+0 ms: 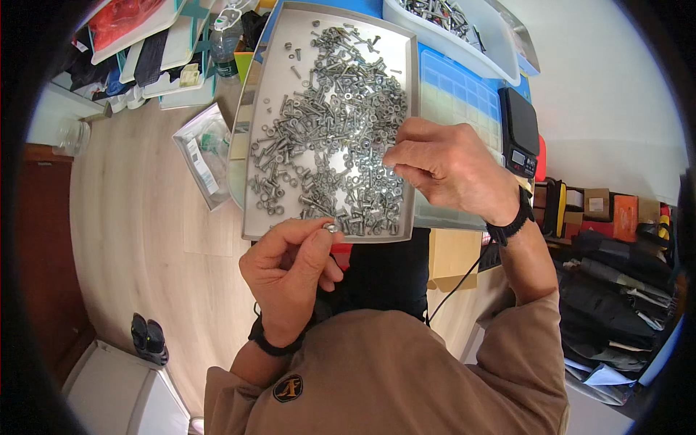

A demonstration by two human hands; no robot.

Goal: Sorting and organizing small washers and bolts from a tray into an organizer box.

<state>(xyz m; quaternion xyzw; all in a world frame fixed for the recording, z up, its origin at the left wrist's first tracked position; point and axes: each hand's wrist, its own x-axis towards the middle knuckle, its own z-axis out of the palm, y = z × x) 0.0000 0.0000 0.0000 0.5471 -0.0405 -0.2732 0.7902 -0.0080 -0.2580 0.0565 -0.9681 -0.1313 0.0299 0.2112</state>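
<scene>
Shiny metal screws (330, 116), smooth tray (275, 80)

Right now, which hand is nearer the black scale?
Right. The right hand is over the tray, left of the black scale; the left hand is farther left, at the tray's near rim.

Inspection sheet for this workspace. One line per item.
Surface: blue tabletop, partly covered by a shallow metal-rimmed tray.
Job's things: loose screws and nuts spread across the tray; compartment box and black scale to its right.
Clutter: open white box left of the tray.
Hands: left hand pinches a small metal piece at the near rim; right hand over the right rim, hold unclear.
Cables: thin black cord, ends unclear.
Surroundings: pale wood-look floor, dark slippers.
</scene>
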